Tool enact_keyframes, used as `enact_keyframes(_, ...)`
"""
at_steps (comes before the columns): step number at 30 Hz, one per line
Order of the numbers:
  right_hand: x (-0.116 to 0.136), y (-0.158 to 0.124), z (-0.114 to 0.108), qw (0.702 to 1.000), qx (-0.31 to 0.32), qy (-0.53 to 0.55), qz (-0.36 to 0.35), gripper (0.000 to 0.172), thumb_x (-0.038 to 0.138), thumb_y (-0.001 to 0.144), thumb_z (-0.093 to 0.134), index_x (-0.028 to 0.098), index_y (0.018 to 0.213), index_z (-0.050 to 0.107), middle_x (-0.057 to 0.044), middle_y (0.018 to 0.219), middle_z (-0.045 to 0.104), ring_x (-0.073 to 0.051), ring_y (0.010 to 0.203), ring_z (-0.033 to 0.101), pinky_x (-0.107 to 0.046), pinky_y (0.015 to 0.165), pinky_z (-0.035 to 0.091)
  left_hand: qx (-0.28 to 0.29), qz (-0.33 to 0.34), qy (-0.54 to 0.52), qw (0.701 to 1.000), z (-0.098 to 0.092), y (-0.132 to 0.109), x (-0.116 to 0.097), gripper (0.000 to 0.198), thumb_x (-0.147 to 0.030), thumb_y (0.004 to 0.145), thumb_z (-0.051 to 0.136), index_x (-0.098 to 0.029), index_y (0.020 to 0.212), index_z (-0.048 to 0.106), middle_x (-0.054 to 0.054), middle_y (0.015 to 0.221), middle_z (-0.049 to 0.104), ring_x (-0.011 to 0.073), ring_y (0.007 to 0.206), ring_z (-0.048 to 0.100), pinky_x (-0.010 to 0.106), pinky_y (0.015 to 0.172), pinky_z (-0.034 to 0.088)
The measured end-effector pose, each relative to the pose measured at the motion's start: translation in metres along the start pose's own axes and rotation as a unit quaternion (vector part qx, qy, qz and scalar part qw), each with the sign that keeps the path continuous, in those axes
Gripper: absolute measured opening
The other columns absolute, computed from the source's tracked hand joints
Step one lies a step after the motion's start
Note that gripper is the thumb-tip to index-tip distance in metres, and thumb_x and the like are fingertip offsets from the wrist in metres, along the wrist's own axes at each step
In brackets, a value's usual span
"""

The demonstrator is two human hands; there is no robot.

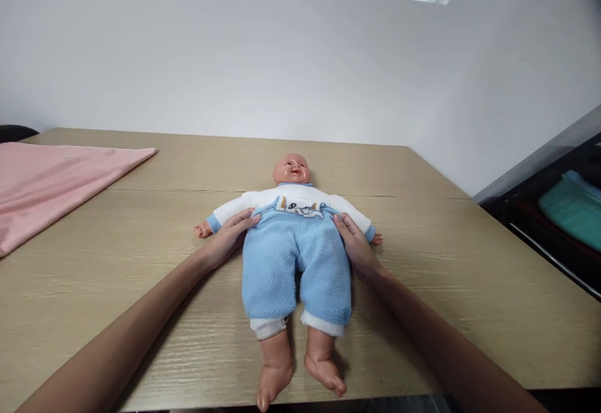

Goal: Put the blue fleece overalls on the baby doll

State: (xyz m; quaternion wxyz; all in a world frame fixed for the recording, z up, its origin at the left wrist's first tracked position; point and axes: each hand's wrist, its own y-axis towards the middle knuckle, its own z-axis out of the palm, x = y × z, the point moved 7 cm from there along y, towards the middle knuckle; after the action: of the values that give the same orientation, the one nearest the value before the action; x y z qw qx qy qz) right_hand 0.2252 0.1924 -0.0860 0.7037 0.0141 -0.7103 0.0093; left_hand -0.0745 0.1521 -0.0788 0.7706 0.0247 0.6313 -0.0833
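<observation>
A baby doll (292, 169) lies on its back on the wooden table, feet toward me and arms spread out. It wears a white top with blue cuffs and fleecy blue trousers (277, 263) with white ankle cuffs. An animal-face design (300, 207) shows at the waist. My left hand (231, 233) is closed on the trousers' edge at the left side of the waist. On the opposite side my right hand (354, 241) grips the same edge, fingertips pressed to the fabric. Both thumbs are partly hidden, and the waist edge looks drawn toward each hand.
A pink cloth (61, 181) is spread over the left part of the table (422, 313). Behind the table rises a white wall (235, 62). At the right, a dark rack or cart (530, 219) holds a green item (575, 209). The doll's feet are near the front edge.
</observation>
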Motion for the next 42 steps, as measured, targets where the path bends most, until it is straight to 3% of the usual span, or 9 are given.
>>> enact_keyframes(5,-0.002,-0.004,0.000,1.000,0.005,0.013,-0.002,0.055,0.077,0.079,0.079,0.026,0.098,0.076,-0.003,0.103,0.077,-0.030,0.117,0.065,-0.047,0.121,0.044,-0.051,0.051,0.114,0.991,-0.002,-0.007,-0.011,0.030,-0.051,0.092,0.079,-0.022,0.099,0.072,0.000,0.096,0.066,0.0218,0.095,0.057,0.031,0.089,0.044)
enact_keyframes(12,-0.007,0.005,0.007,0.996,0.036,0.079,0.027,0.054,0.074,0.081,0.077,0.028,0.110,0.075,-0.005,0.114,0.080,-0.029,0.120,0.071,-0.047,0.114,0.054,-0.064,-0.036,-0.163,0.984,0.010,0.006,0.007,0.032,-0.043,0.083,0.091,-0.019,0.095,0.073,0.002,0.091,0.070,0.0169,0.080,0.060,0.026,0.076,0.051)
enact_keyframes(20,0.010,0.007,-0.016,0.994,-0.027,-0.053,-0.087,0.040,0.065,0.087,0.070,0.025,0.085,0.067,-0.005,0.091,0.074,-0.030,0.100,0.069,-0.049,0.105,0.055,-0.089,0.097,-0.020,0.991,0.010,-0.004,-0.012,0.035,-0.052,0.089,0.087,-0.022,0.094,0.069,-0.002,0.086,0.063,0.0145,0.080,0.055,0.023,0.072,0.044)
enact_keyframes(24,0.026,-0.005,-0.018,0.982,-0.063,-0.111,-0.140,0.035,0.056,0.090,0.072,0.024,0.102,0.065,-0.008,0.103,0.072,-0.030,0.103,0.069,-0.049,0.101,0.055,-0.115,0.133,-0.057,0.983,0.010,-0.004,-0.010,0.038,-0.056,0.088,0.086,-0.022,0.098,0.072,-0.002,0.086,0.061,0.0154,0.082,0.053,0.025,0.076,0.043)
enact_keyframes(27,0.060,-0.018,-0.009,0.946,-0.087,-0.211,-0.230,0.025,0.045,0.098,0.065,0.025,0.114,0.063,-0.011,0.117,0.070,-0.029,0.109,0.068,-0.048,0.098,0.056,-0.103,0.133,-0.091,0.981,0.014,0.000,-0.006,0.037,-0.055,0.089,0.084,-0.022,0.095,0.069,-0.002,0.086,0.058,0.0156,0.080,0.051,0.026,0.076,0.041)
enact_keyframes(29,0.083,-0.023,0.007,0.915,-0.071,-0.280,-0.283,0.019,0.039,0.101,0.061,0.025,0.114,0.065,-0.011,0.118,0.070,-0.029,0.109,0.067,-0.049,0.100,0.055,-0.093,0.131,-0.070,0.985,0.016,0.001,-0.006,0.037,-0.054,0.090,0.082,-0.021,0.090,0.066,-0.002,0.084,0.056,0.0157,0.078,0.048,0.027,0.074,0.040)
enact_keyframes(33,0.118,-0.010,0.054,0.897,0.026,-0.306,-0.319,0.016,0.034,0.103,0.059,0.025,0.113,0.067,-0.010,0.117,0.072,-0.029,0.114,0.066,-0.047,0.102,0.054,-0.112,0.166,0.005,0.980,0.013,-0.004,-0.015,0.039,-0.057,0.093,0.078,-0.022,0.092,0.063,-0.003,0.083,0.055,0.0165,0.078,0.048,0.028,0.074,0.039)
enact_keyframes(40,0.137,0.045,0.191,0.803,0.322,-0.397,-0.307,0.010,0.026,0.100,0.065,0.023,0.105,0.074,-0.008,0.113,0.081,-0.027,0.107,0.072,-0.040,0.096,0.052,-0.164,0.215,0.089,0.959,0.011,-0.013,-0.020,0.028,-0.052,0.102,0.069,-0.025,0.110,0.062,-0.001,0.093,0.061,0.0195,0.085,0.054,0.030,0.081,0.042)
enact_keyframes(42,0.137,0.054,0.219,0.772,0.361,-0.424,-0.305,0.010,0.023,0.098,0.069,0.022,0.105,0.075,-0.008,0.113,0.081,-0.026,0.105,0.072,-0.038,0.093,0.052,-0.156,0.209,0.120,0.958,0.013,-0.014,-0.020,0.028,-0.052,0.104,0.065,-0.025,0.111,0.062,0.000,0.094,0.061,0.0207,0.085,0.054,0.031,0.081,0.041)
